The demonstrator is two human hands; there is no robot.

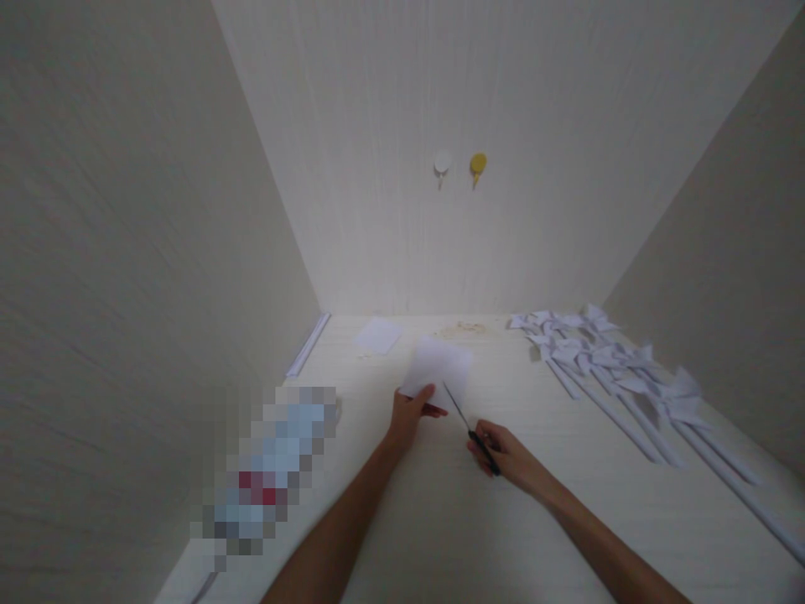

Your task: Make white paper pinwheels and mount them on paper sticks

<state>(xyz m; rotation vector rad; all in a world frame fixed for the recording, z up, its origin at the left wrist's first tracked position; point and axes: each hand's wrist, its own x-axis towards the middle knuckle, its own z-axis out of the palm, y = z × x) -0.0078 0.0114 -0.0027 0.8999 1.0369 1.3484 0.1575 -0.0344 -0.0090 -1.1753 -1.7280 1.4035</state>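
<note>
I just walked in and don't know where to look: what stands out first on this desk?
At the middle, the left hand holds up a white sheet of paper while the right hand works black-handled scissors at its lower edge. To the right lies a row of white paper pinwheels on sticks. On the back wall sit two hooks, one white, one yellow.

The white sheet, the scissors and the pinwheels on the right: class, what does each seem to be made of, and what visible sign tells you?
White square sheet in the left hand: thin matt paper, probably; flat and unsupported.
Black-handled scissors in the right hand: slim dark blades, likely metal; handle probably plastic.
White pinwheels on sticks: folded matt paper, creased.
</note>
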